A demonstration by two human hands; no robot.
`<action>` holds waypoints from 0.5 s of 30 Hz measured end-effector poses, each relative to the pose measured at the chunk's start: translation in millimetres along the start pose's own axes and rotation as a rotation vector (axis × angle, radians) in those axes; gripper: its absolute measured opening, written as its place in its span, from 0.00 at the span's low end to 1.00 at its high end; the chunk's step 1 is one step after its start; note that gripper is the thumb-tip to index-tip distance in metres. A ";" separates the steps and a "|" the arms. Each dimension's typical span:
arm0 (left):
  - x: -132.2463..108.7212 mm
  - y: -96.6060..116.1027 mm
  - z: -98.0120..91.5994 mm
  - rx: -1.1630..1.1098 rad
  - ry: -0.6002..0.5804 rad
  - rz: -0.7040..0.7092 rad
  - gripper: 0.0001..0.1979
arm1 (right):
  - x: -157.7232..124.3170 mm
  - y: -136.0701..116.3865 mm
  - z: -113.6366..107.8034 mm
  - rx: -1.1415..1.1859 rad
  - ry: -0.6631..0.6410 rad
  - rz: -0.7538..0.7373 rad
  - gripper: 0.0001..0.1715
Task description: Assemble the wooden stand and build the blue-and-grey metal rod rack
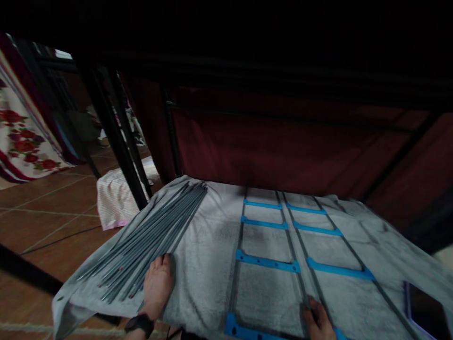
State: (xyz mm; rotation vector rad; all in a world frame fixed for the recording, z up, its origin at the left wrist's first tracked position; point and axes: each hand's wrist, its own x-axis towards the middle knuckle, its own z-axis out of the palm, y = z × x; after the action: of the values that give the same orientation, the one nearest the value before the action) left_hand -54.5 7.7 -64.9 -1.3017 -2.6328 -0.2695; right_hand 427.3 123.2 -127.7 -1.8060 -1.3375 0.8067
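My left hand [158,283], with a dark watch on the wrist, lies flat at the right edge of a loose bundle of grey rods [155,231] on the bedding. Its fingers are stretched out and touch the nearest rods. At the bottom right, the fingers of my right hand [318,321] close around a grey side rod [301,285] of a ladder-like frame with blue crosspieces [267,260]. A second similar frame, also with blue crosspieces [338,269], lies just right of it. The near ends of both frames run out of view.
Grey bedding [208,236] covers the bed. A phone [426,309] lies at the right edge. Dark bed posts [113,132] rise on the left, and the dark upper bunk hangs low overhead. A dark red curtain [265,146] closes the back. Tiled floor [46,217] shows left.
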 end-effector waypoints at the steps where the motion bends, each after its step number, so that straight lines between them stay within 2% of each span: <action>1: 4.3 -1.3 0.7 -0.060 0.011 -0.005 0.23 | 2.8 1.5 -1.1 -0.001 -0.022 0.012 0.35; 4: 15.8 -1.4 2.3 -0.427 -0.001 -0.135 0.16 | 8.6 1.4 -5.4 0.018 -0.060 0.030 0.37; 7: 16.1 8.6 -1.0 -0.962 -0.139 -0.411 0.08 | 8.2 -4.5 -7.8 0.093 -0.034 0.011 0.36; 9: 8.9 21.3 -8.9 -1.245 -0.265 -0.536 0.14 | 7.4 -10.6 -9.2 0.135 -0.033 -0.009 0.35; 12: -3.2 45.9 -28.4 -1.512 -0.420 -0.513 0.27 | 10.3 -22.2 -15.9 0.164 -0.027 -0.012 0.33; 15: -5.7 71.7 -48.0 -1.629 -0.444 -0.499 0.31 | 16.7 -38.0 -29.4 0.190 -0.017 -0.005 0.32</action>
State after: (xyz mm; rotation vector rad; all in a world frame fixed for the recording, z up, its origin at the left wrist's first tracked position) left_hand 10.5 34.4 -14.4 -0.7799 -2.7930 -2.8461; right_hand 436.9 140.8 -81.0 -1.6503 -1.2317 0.9164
